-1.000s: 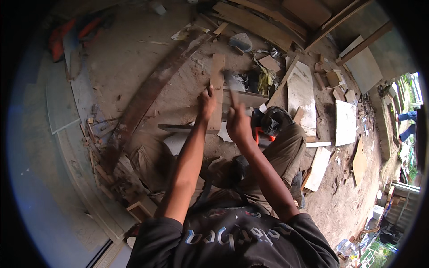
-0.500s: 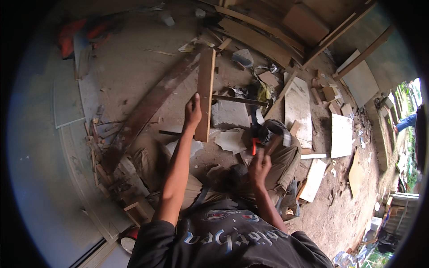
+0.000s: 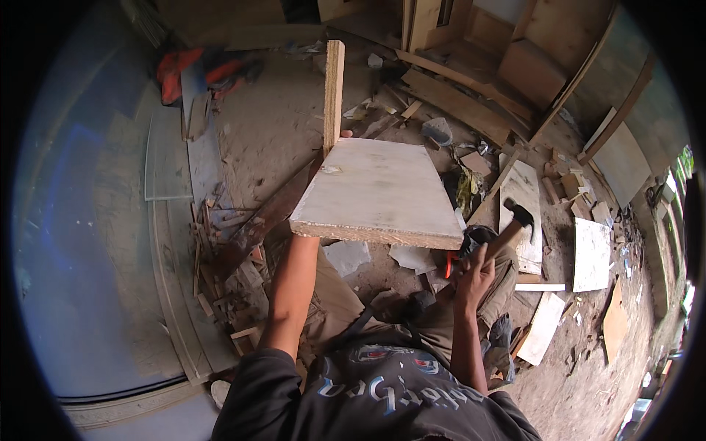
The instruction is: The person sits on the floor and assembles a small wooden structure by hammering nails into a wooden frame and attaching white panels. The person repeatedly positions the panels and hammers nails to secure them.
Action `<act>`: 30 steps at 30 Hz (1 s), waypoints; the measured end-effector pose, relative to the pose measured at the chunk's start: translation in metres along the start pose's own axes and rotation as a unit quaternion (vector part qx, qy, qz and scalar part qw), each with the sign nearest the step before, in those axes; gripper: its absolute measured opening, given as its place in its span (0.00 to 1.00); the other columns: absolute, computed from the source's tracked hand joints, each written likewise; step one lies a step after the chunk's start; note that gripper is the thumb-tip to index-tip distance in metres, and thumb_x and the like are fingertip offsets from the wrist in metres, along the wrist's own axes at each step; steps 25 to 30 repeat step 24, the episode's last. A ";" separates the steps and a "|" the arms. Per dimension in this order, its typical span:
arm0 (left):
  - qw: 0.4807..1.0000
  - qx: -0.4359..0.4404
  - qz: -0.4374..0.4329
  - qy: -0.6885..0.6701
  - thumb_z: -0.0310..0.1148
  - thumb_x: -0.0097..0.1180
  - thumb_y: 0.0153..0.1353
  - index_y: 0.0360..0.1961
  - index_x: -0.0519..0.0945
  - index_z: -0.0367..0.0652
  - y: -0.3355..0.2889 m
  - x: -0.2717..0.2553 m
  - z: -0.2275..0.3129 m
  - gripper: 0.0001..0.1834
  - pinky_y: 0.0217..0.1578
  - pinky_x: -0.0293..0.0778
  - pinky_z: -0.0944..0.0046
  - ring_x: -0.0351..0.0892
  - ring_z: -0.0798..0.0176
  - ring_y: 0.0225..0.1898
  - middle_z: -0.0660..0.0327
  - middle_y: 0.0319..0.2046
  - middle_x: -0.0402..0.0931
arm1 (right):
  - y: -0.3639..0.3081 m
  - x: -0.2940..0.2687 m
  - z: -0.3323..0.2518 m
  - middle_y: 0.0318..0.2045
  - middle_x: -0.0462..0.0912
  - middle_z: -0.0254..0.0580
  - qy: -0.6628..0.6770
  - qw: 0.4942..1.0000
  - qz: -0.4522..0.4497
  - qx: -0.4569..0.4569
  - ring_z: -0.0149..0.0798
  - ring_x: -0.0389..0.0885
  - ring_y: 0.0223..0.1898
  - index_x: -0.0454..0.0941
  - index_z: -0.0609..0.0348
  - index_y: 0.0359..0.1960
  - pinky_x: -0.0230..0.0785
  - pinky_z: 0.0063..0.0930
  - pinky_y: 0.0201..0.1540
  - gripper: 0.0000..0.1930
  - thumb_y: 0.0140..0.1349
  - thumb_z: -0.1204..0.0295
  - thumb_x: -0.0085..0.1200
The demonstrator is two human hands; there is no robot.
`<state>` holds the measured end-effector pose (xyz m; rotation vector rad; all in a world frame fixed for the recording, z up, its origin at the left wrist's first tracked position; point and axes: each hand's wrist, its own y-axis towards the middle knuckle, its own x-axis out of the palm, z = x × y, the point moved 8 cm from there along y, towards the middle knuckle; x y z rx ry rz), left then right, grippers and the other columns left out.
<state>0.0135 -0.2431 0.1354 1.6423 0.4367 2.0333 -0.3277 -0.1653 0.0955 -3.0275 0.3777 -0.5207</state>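
Note:
In front of me is a wooden piece made of a flat pale board (image 3: 382, 191) and an upright narrow board (image 3: 333, 95) that meets its far left corner. My left hand (image 3: 346, 134) grips it from behind. Only fingertips show past the corner; the flat board covers the rest. Over my right knee, my right hand (image 3: 474, 278) is wrapped round the wooden handle of a claw hammer (image 3: 506, 235). The hammer's dark head points up and away, to the right of the board and apart from it.
Scrap boards, including a white panel (image 3: 591, 253), lie on the dirt floor to the right. A grey concrete chunk (image 3: 437, 131) sits beyond the board. A long dark plank (image 3: 254, 228) runs along the left, near piled offcuts. Wooden cabinets (image 3: 471, 44) stand at the back.
The wooden piece has turned from edge-on, so its broad pale face now shows and hides most of my left hand. My right hand and the hammer have shifted right in the picture.

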 end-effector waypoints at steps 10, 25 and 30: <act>0.941 -0.109 -0.088 -0.309 0.49 0.35 0.70 0.67 0.54 0.41 0.010 0.025 -0.063 0.31 0.66 0.56 0.51 0.58 0.52 0.66 0.48 0.66 0.54 | 0.037 0.024 0.018 0.19 0.70 0.28 -0.227 0.972 -0.063 -0.020 0.24 0.65 0.21 0.74 0.64 0.31 0.59 0.23 0.23 0.21 0.62 0.54 0.59; 0.786 -0.223 -0.356 -0.454 0.56 0.38 0.67 0.71 0.45 0.51 0.006 0.060 -0.081 0.38 0.71 0.38 0.54 0.44 0.50 0.72 0.43 0.70 0.41 | 0.057 -0.050 0.091 0.10 0.64 0.28 -0.089 0.968 -0.115 0.203 0.26 0.60 0.08 0.72 0.54 0.25 0.52 0.22 0.11 0.27 0.64 0.41 0.46; 0.786 -0.223 -0.356 -0.454 0.56 0.38 0.67 0.71 0.45 0.51 0.006 0.060 -0.081 0.38 0.71 0.38 0.54 0.44 0.50 0.72 0.43 0.70 0.41 | 0.057 -0.050 0.091 0.10 0.64 0.28 -0.089 0.968 -0.115 0.203 0.26 0.60 0.08 0.72 0.54 0.25 0.52 0.22 0.11 0.27 0.64 0.41 0.46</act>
